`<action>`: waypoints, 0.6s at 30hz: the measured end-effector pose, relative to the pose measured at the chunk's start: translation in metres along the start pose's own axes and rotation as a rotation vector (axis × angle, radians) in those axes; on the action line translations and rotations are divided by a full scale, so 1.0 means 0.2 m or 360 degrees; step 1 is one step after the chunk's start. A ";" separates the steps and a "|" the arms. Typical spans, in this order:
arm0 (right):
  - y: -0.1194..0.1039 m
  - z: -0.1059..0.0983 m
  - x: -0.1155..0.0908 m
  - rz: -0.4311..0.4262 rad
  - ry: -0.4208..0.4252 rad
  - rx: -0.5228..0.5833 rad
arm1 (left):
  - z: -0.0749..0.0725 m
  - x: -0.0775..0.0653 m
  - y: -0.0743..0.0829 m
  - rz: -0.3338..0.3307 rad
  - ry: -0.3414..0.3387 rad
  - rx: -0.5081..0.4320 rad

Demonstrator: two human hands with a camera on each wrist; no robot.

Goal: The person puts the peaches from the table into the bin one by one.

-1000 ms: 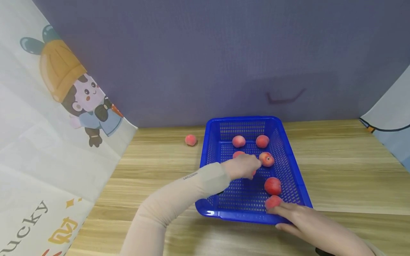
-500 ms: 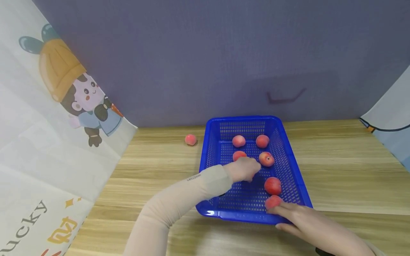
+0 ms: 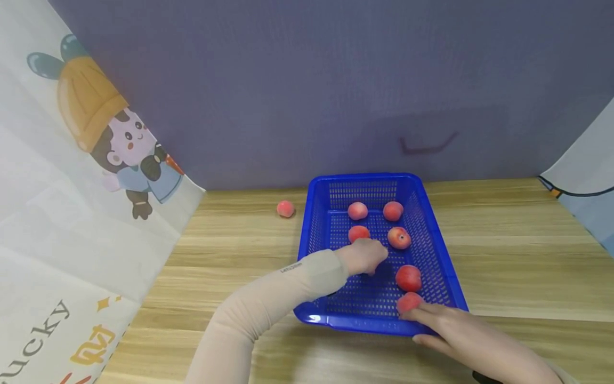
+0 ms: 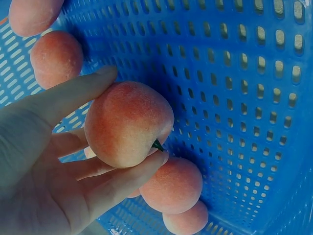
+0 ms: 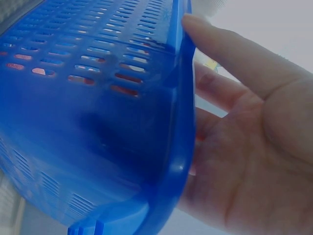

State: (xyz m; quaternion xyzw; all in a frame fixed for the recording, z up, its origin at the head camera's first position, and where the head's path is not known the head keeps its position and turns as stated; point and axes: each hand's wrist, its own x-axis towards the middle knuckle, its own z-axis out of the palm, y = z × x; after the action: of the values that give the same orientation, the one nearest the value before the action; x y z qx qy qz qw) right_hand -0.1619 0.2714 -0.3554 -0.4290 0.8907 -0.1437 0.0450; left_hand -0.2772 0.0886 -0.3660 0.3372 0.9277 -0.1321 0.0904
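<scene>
My left hand (image 3: 364, 256) reaches into a blue perforated basket (image 3: 355, 323). In the left wrist view its thumb and fingers grip a reddish-yellow peach (image 4: 128, 125) with a dark green stem, close to the basket's mesh. That peach is mostly covered by the hand in the head view. My right hand (image 3: 446, 325) holds the basket's near right corner, thumb outside and fingers over the rim, as the right wrist view (image 5: 178, 122) of the rim also shows. Just by its fingertips lies a peach (image 3: 409, 302), with another peach (image 3: 408, 278) beyond it.
Several more peaches sit farther back in the basket, among them a peach (image 3: 357, 211) near the far wall. One loose peach (image 3: 285, 208) rests on the wooden table (image 3: 230, 250) left of the basket. Behind stands a grey-blue partition (image 3: 268, 96); a black cable (image 3: 585, 195) lies far right.
My left hand has shifted slightly toward me inside the basket, uncovering more of the peach behind it. The right hand and the basket stay in place.
</scene>
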 end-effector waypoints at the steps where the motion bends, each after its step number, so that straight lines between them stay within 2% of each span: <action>1: 0.00 0.00 0.00 0.0000 -0.0002 0.0005 | 0.00 0.00 0.00 -0.0002 -0.0003 -0.0001; 18: 0.00 0.00 0.00 0.0005 -0.0043 0.0054 | 0.02 -0.01 0.01 -0.0018 -0.0020 0.0027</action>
State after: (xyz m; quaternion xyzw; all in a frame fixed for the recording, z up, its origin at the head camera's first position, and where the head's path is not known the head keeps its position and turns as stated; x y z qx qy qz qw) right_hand -0.1627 0.2723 -0.3550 -0.4287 0.8881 -0.1529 0.0644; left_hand -0.2747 0.0884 -0.3689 0.3318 0.9279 -0.1427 0.0927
